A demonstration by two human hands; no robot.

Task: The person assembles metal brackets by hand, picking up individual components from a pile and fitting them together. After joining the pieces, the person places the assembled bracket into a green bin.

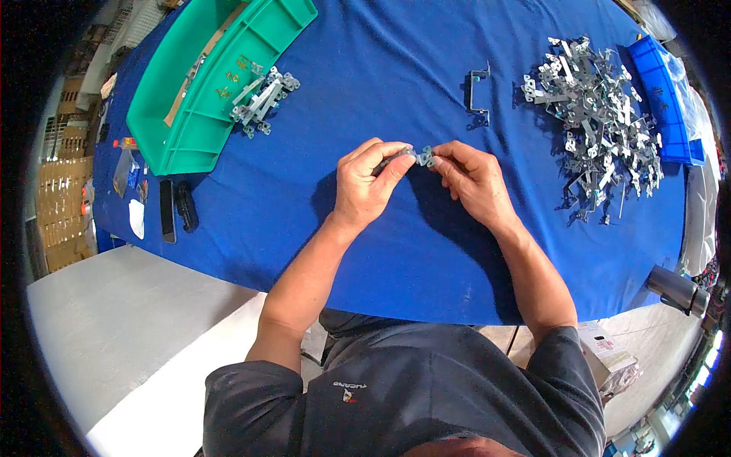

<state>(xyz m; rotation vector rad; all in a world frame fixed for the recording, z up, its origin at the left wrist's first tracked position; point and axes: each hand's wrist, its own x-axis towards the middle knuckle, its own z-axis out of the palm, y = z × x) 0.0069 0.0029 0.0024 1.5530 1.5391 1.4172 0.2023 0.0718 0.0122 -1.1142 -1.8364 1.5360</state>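
Between my two hands, over the middle of the blue cloth, is a small metal bracket [424,158] with holes in its end. My left hand [365,183] pinches it between thumb and fingers, covering much of it. The fingertips of my right hand [474,179] are closed on its other end. Beyond my right hand a single long metal bracket [472,95] lies by itself. A large heap of similar metal brackets [601,114] is spread to the right. A smaller stack of brackets [264,100] lies at the left, beside the green bin.
A green plastic bin [205,145] stands at the back left, with small brass-coloured pieces by its side. A blue tray [662,99] borders the heap. A phone [167,212] and a black object [185,206] lie at left. A dark cylinder [674,289] is at the right edge.
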